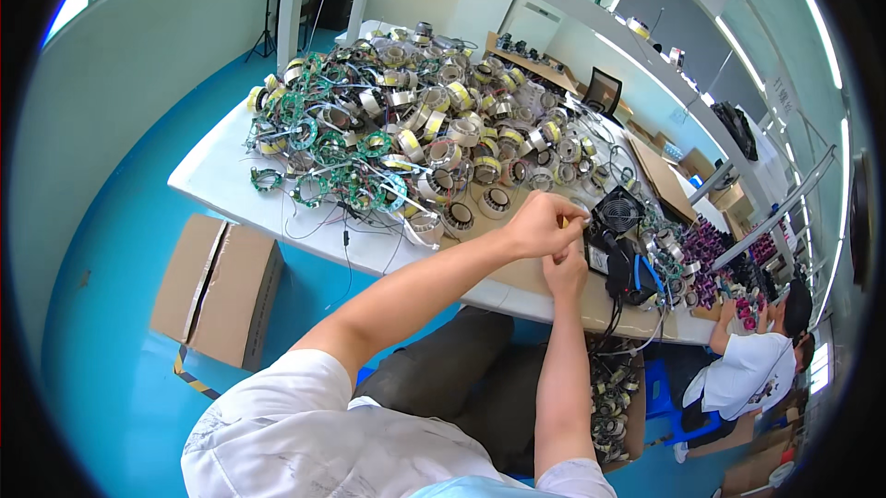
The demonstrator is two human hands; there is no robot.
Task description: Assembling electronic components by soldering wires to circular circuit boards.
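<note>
In the head view, close handwork seems in progress: the left hand (546, 224) has its fingers narrow, apparently pinching a small piece (585, 220) over the worktop (214, 171), between ring coils (495, 202) and black fan (617, 214). The right hand's (565, 271) grip I cannot tell. Continuing calls for steadiness.

Ring coil (493, 212): pale outside, dark toothed bore, lying flat, 10 o'clock of left hand (543, 226); anything held is too hidden to tell
</note>
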